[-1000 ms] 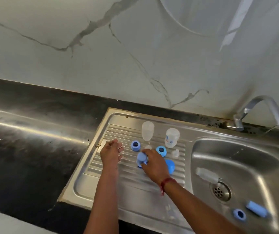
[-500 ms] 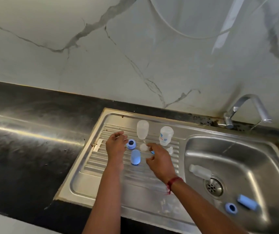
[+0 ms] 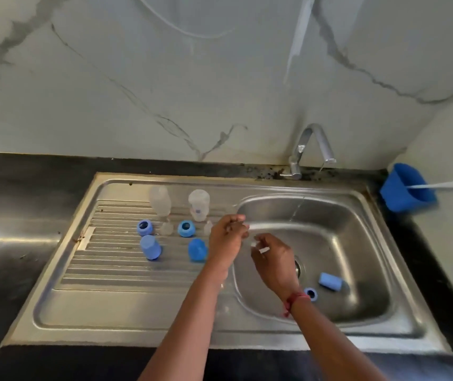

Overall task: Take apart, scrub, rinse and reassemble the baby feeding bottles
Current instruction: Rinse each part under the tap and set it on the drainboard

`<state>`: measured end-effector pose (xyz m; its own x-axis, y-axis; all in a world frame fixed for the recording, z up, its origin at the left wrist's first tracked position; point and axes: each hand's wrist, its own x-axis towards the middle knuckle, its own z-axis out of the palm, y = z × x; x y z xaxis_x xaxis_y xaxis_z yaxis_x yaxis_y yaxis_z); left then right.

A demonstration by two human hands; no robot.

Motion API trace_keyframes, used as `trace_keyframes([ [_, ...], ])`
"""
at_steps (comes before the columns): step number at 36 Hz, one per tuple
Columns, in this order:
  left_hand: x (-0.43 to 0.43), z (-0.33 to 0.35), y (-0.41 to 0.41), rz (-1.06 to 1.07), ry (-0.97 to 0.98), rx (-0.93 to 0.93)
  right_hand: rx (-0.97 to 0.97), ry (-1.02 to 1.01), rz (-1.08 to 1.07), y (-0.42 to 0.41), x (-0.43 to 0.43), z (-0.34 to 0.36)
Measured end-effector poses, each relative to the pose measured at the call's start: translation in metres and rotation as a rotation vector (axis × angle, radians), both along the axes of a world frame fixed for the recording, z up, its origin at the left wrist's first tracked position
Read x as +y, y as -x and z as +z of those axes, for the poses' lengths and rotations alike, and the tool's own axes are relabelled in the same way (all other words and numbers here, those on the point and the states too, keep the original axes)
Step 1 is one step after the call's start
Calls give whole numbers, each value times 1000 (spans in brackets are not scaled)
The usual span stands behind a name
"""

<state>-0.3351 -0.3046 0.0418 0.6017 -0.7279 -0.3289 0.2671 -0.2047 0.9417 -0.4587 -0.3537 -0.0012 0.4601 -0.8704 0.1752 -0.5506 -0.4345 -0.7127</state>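
Clear plastic bottles [image 3: 160, 200] stand upright, long axes vertical, at the back of the ribbed steel draining board [image 3: 110, 270], with blue caps [image 3: 150, 247] in front. Another blue cap [image 3: 329, 281] lies sideways in the basin [image 3: 362, 243], set in black counter below marble wall. Left hand [image 3: 226, 235] and right hand [image 3: 273, 257] hover over the basin's rim, fingers curled; any hold is too blurred to tell.

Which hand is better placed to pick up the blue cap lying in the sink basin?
Right. The right hand hovers over the basin, near the blue cap; the left hand is at the basin's left rim, farther from it.
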Motion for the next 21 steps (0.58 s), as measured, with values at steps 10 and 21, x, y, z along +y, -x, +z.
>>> trace_keyframes([
  [10,-43,-40,77,-27,-250,84,230,-266,-42,86,-53,-23],
  [21,-64,-73,93,131,-399,201,457,-407,199,112,-113,-63],
])
